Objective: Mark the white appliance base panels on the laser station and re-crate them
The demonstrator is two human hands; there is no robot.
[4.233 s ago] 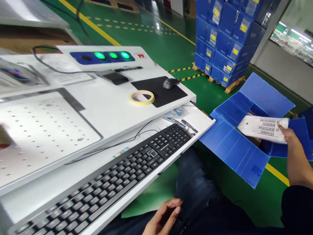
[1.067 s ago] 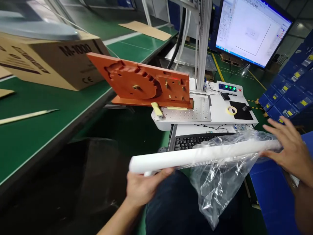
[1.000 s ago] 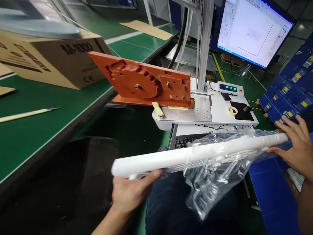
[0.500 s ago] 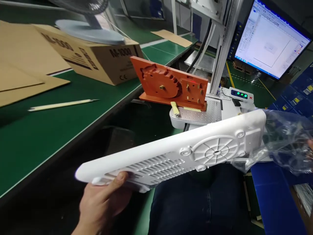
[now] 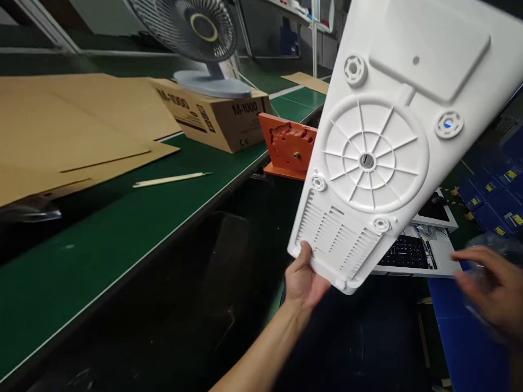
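My left hand grips the narrow, slotted end of a white plastic housing, its thumb on the face. The housing is tilted up high in front of me and shows a round ribbed disc, ring-shaped bosses, vent slots and a raised rectangular panel. Its upper end runs out of view. At the right edge my right hand is blurred by motion, its fingers stretched and apart. A clear plastic bag shows behind and below that hand; whether they touch I cannot tell.
An orange fixture stands partly hidden behind the housing. On the green bench lie a pale pointed stick, cardboard sheets and a carton with a fan on it. A black keyboard sits to the right.
The housing has swung upright, its wide end rising, and my left hand has moved right. The plastic bag has come off the housing's end and dropped lower at the right. The view has shifted left.
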